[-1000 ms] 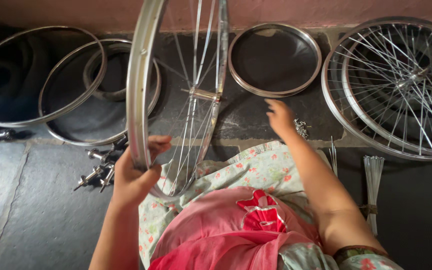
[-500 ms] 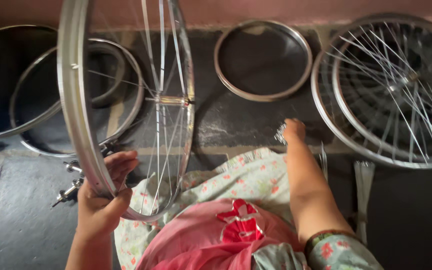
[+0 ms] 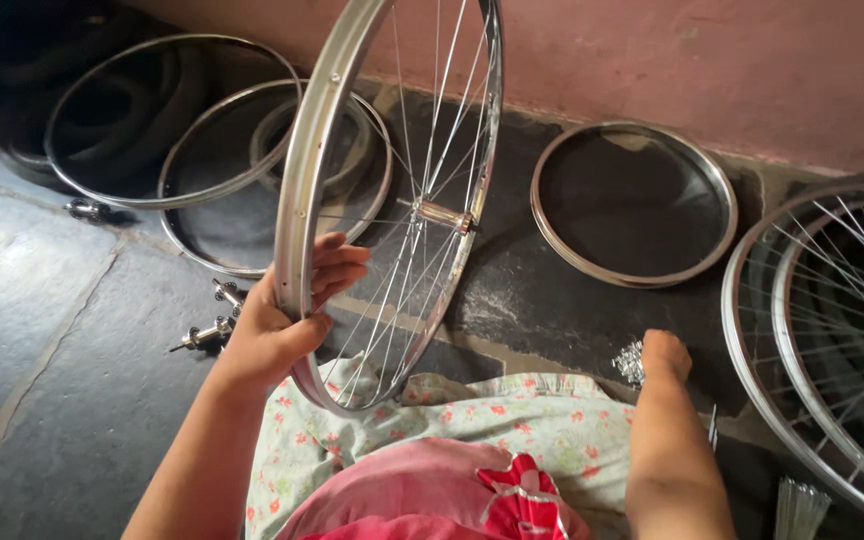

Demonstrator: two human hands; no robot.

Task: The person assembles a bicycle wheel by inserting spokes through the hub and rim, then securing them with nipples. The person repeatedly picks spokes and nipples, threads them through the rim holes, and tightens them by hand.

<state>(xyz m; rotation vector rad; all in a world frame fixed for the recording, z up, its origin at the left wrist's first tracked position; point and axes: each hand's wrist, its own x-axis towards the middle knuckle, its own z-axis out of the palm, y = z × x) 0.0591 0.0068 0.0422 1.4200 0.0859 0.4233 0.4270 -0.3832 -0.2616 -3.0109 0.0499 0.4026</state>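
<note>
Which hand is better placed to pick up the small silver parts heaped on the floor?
Right. The right hand touches the small silver parts; the left hand grips the rim of the upright spoked wheel.

My left grip (image 3: 287, 315) is raised, fingers curled closed; my right grip (image 3: 664, 356) reaches far, fingers bunched downward.

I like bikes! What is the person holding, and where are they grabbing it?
The left hand holds a spoked wheel upright by its rim. The right hand reaches into a pile of small metal bits; whether it grips any is unclear.
</note>
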